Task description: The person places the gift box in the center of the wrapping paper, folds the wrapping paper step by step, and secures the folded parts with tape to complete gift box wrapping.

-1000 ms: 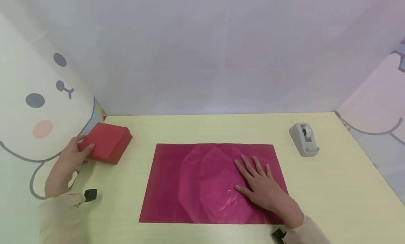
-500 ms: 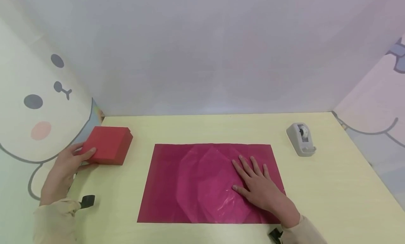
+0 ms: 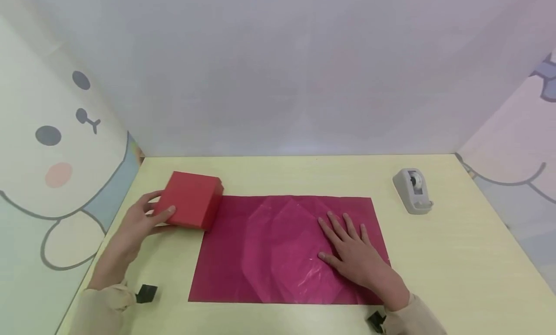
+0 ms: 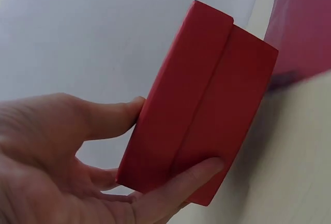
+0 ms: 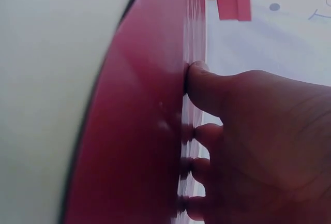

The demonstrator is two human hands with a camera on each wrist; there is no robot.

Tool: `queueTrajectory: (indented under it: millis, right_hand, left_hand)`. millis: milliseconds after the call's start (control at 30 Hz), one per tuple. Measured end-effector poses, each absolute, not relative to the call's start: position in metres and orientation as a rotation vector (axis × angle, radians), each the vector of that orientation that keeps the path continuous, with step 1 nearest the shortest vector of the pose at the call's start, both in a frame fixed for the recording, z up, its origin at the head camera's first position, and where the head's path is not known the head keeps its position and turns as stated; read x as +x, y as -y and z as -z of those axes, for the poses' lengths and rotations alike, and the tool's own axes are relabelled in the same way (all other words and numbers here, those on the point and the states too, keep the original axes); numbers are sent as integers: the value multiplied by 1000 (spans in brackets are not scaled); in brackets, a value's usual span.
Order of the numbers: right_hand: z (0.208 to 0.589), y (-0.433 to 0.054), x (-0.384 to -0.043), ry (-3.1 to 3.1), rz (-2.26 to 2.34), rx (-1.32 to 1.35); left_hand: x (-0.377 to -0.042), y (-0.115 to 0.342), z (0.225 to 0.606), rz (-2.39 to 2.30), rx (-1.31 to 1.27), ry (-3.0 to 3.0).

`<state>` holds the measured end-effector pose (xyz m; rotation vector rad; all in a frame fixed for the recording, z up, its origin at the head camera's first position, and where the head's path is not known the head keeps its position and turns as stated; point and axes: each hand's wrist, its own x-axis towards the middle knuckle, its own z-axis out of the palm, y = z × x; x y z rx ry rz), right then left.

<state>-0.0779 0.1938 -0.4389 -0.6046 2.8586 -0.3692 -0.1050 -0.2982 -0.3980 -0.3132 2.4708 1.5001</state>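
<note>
A red lidded box (image 3: 188, 200) is gripped by my left hand (image 3: 139, 219) from its left side, the thumb over the top and the fingers along the side and below. In the left wrist view the box (image 4: 199, 105) hangs tilted over the table, its lid seam visible. Its right end overlaps the upper left corner of a magenta sheet of wrapping paper (image 3: 234, 258) in the head view. My right hand (image 3: 358, 258) lies on the sheet's right part with fingers spread, fingertips pressing on its creased, shiny surface. The right wrist view shows these fingertips on the paper (image 5: 139, 131) edge-on.
A grey tape dispenser (image 3: 412, 191) with a roll stands at the right rear of the pale yellow table (image 3: 469, 248). A whitish backdrop (image 3: 278, 84) rises behind the table, and panels with cartoon animals flank both sides.
My left hand has carried the red box rightward, from the table's left edge to the sheet's upper left corner. The right hand has stayed in place on the paper.
</note>
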Motion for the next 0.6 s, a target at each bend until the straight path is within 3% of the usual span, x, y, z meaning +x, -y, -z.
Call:
queueTrajectory:
  millis: [600]
  right_hand:
    - [441,-198,-85,-2908,353,-622]
  left_hand:
    - [-86,164,391,-1649,-138,-2323]
